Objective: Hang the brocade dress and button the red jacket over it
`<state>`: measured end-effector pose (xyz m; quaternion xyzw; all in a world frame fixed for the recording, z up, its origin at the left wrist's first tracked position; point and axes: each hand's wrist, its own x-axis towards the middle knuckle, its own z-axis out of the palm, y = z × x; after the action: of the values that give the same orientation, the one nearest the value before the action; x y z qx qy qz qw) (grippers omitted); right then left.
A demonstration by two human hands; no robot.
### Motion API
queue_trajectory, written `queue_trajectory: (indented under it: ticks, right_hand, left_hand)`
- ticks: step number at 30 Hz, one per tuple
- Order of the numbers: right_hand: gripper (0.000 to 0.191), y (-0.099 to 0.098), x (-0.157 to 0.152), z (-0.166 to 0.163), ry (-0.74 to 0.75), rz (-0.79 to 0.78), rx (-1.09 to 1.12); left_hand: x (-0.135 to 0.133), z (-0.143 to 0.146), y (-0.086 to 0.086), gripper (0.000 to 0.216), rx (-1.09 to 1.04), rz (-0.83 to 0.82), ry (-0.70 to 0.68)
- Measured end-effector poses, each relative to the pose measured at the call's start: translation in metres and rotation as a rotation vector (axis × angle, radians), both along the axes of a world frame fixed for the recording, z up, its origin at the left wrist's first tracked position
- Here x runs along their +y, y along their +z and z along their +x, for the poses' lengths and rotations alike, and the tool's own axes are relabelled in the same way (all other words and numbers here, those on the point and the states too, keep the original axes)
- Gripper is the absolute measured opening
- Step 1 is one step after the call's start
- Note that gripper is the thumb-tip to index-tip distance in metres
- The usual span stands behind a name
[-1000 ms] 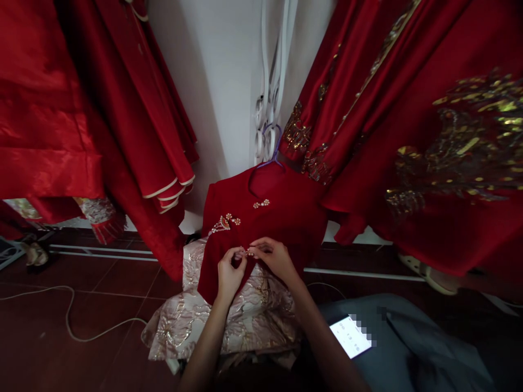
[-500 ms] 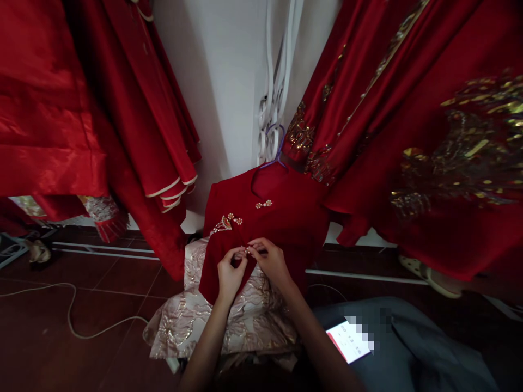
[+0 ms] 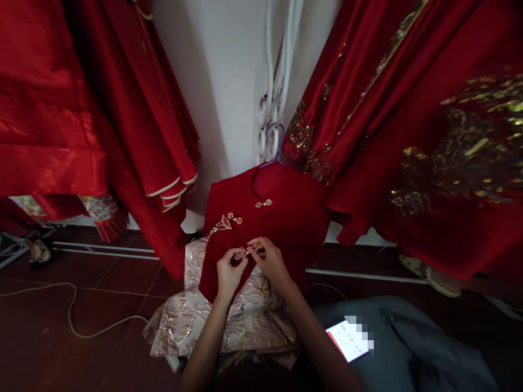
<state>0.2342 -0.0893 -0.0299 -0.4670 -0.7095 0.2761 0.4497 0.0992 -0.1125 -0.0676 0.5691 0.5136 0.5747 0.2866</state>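
Observation:
A dark red velvet garment (image 3: 281,218) hangs on a hanger (image 3: 274,147) in front of me, over a pale gold brocade skirt (image 3: 229,321). It carries pearl clasps, one near the collar (image 3: 262,203) and a fan-shaped one (image 3: 225,221) lower left. My left hand (image 3: 229,272) and my right hand (image 3: 269,261) meet at a third small pearl clasp (image 3: 248,250) on the front edge. Both hands pinch it with fingertips closed, thumbs and forefingers touching the fabric.
Red satin gowns hang at the left (image 3: 81,109) and gold-embroidered ones at the right (image 3: 429,136). A white wall (image 3: 229,81) stands behind. A cable (image 3: 69,316) lies on the dark tiled floor. A lit phone (image 3: 351,340) rests on grey cloth (image 3: 412,343) at lower right.
The view has shifted slightly. Both hands stay pinched at the clasp, with only small finger movements.

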Motion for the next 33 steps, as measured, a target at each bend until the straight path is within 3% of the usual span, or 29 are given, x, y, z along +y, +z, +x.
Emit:
queue_trajectory:
  ticks: [5, 9, 12, 22, 33]
  right_hand:
    - [0.023, 0.005, 0.002, 0.012, 0.038, -0.077, -0.020]
    - [0.023, 0.019, 0.004, 0.031, -0.068, -0.059, -0.066]
    - [0.022, 0.026, 0.003, 0.040, -0.111, -0.044, -0.087]
    - [0.021, 0.005, 0.003, 0.024, 0.047, -0.164, -0.122]
    - [0.018, 0.008, 0.003, 0.021, 0.075, -0.176, -0.002]
  left_hand:
    - [0.000, 0.004, 0.001, 0.025, -0.034, 0.044, 0.059]
    - [-0.001, 0.006, 0.002, 0.025, -0.053, 0.070, 0.150]
    - [-0.002, 0.005, 0.004, 0.019, 0.024, 0.079, 0.130]
    - [-0.005, 0.003, 0.013, 0.016, 0.109, 0.066, 0.045]
    - [-0.005, 0.005, 0.008, 0.020, -0.056, 0.004, 0.014]
